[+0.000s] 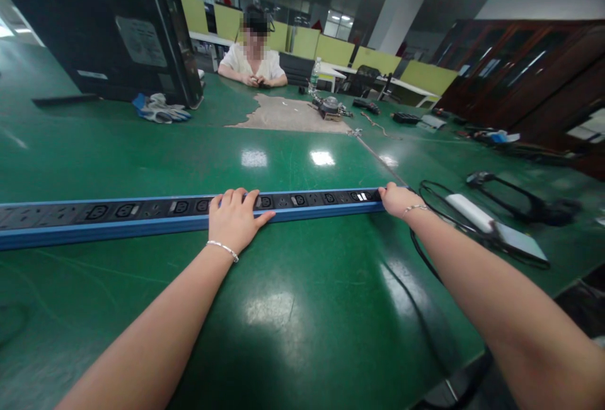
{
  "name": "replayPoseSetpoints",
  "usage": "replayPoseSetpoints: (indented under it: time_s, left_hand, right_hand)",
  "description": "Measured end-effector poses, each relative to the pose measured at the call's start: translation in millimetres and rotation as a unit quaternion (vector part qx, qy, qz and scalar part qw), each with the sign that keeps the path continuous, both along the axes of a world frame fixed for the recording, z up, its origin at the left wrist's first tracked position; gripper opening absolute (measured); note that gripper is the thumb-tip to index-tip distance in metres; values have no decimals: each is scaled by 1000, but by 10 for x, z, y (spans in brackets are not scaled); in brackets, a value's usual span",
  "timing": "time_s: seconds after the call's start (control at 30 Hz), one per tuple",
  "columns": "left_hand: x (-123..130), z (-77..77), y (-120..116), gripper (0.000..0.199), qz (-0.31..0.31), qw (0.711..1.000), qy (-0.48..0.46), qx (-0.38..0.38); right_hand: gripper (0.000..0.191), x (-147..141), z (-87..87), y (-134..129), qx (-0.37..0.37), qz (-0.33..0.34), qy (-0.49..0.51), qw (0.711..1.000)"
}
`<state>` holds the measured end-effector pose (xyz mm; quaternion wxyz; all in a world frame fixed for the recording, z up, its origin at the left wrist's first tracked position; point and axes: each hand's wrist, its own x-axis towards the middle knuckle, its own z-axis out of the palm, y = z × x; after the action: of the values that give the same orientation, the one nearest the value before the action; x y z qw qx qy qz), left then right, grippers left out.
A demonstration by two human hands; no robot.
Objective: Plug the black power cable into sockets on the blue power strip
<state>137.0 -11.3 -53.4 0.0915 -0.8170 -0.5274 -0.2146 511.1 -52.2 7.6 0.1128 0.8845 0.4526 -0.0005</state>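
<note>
A long blue power strip (155, 224) with a row of black sockets lies across the green table in front of me, running out of view on the left. My left hand (235, 215) spans its middle, fingers bent over the far edge and thumb along the near side. At the strip's right end, my right hand (396, 199) is closed around the tip; its fingertips are partly hidden. Two small white marks show on the sockets just left of that hand. A dark cable (420, 256) runs beside and below my right wrist.
A black computer case (104, 32) stands at the back left, with work gloves (161, 109) beside it. Opposite sits a person (253, 60), hands together on the table (302, 164). On the right lie a white power adapter strip (469, 211) and a black frame-like tool (524, 199).
</note>
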Motion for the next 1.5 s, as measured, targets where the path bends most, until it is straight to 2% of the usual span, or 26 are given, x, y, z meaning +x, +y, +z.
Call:
replayPoseSetpoints:
  time_s: [0.3, 0.47, 0.6, 0.8, 0.9, 1.03, 1.1, 1.13, 1.2, 1.37, 1.43, 1.5]
  left_hand:
    - [-5, 14, -1, 58, -2, 1000, -10, -11]
    - [-2, 20, 0, 58, -1, 1000, -14, -14]
    - [5, 20, 3, 58, 2, 1000, -13, -18]
    - [5, 27, 0, 57, 1, 1000, -9, -17]
    - [4, 33, 0, 58, 1, 1000, -11, -22]
    - [3, 36, 1, 57, -4, 999, -17, -29]
    - [2, 33, 0, 57, -5, 999, -19, -28]
    - [2, 31, 0, 57, -4, 999, -19, -26]
    - [0, 26, -2, 56, -4, 1000, -20, -23]
    - [-7, 25, -6, 57, -8, 1000, -19, -17]
    - [-9, 29, -7, 57, -7, 1000, -18, -16]
    - [-9, 33, -8, 56, -7, 1000, -17, -17]
  right_hand:
    - [51, 46, -33, -33, 8, 19, -17, 1000]
    - [54, 37, -38, -41, 27, -1, -22, 999]
    - [55, 40, -25, -46, 21, 10, -36, 999]
    - [53, 2, -11, -28, 21, 6, -9, 1000]
    - [56, -12, 225, -79, 40, 5, -34, 999]
    - [68, 55, 778, -181, 128, -6, -102, 987]
    - [62, 45, 944, -203, 93, -1, -72, 993]
    - [57, 13, 960, -203, 71, 5, -45, 996]
    - [48, -102, 860, -183, 51, 31, -18, 998]
    - [48, -539, 311, -60, 34, 80, 30, 996]
    - [49, -700, 184, 1, 43, 87, 43, 994]
    - [50, -822, 136, 60, 52, 83, 51, 994]
